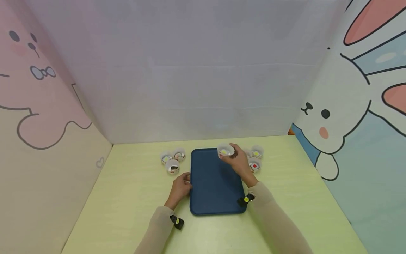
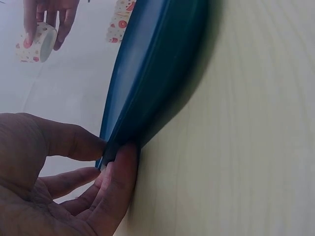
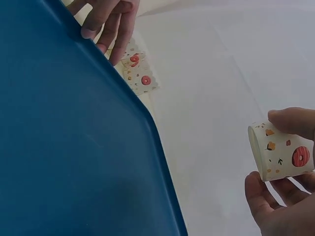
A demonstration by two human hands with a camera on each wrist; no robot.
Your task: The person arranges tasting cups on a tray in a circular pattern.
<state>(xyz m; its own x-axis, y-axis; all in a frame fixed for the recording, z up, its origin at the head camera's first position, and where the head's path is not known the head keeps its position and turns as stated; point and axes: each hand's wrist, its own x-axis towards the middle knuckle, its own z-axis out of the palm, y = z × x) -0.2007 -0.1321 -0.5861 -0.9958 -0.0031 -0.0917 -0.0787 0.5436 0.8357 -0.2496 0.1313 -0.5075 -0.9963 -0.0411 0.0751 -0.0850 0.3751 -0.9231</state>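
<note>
A dark blue rectangular tray [image 1: 215, 183] lies on the table. At its left edge my left hand [image 1: 180, 188] pinches the rim between thumb and fingers, as the left wrist view shows. Over the tray's far right part, my right hand [image 1: 238, 160] holds a small white paper cup [image 1: 225, 150] by its side, clear of the surface. Red doughnuts and small orange shapes are printed on this cup [image 3: 285, 151]. Something yellowish shows inside it in the head view, too small to name.
Left of the tray stand three similar cups, one being the nearest cup [image 1: 172, 167]. More cups cluster at the right, including one with a red spot inside [image 1: 254, 165]. A pale wall [image 1: 203, 88] rises behind the yellow-green table [image 1: 127, 197], with printed cloths at both sides.
</note>
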